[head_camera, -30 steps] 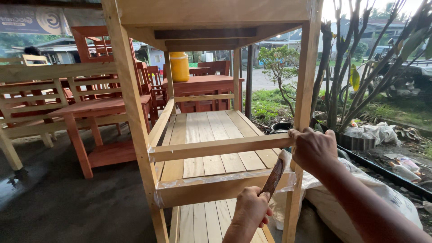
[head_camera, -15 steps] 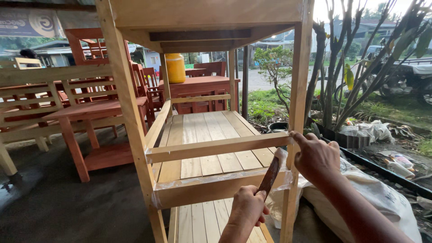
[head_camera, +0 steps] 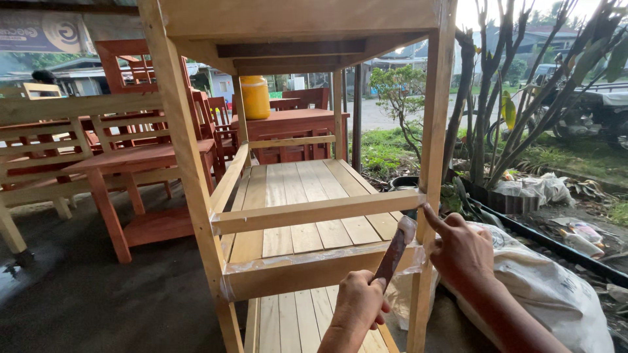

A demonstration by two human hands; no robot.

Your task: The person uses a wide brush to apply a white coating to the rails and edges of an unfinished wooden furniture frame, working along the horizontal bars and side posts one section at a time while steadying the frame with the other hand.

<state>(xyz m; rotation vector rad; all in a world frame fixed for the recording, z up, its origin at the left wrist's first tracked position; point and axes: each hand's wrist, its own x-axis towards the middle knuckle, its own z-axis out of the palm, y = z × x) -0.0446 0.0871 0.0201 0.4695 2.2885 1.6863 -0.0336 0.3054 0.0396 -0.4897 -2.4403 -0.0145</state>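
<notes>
At the front corner of an unpainted wooden shelf rack (head_camera: 307, 212), the left hand (head_camera: 358, 306) is closed around a dark-handled tool (head_camera: 394, 252), its tip raised to the rack's right post (head_camera: 432, 163). The right hand (head_camera: 461, 252), forefinger extended, presses clear plastic wrap (head_camera: 307, 258) against that post beside the tool's tip.

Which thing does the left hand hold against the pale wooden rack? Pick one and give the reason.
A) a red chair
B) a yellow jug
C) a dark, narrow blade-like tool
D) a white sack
C: the left hand grips a dark narrow tool angled up toward the rack's front post.
</notes>
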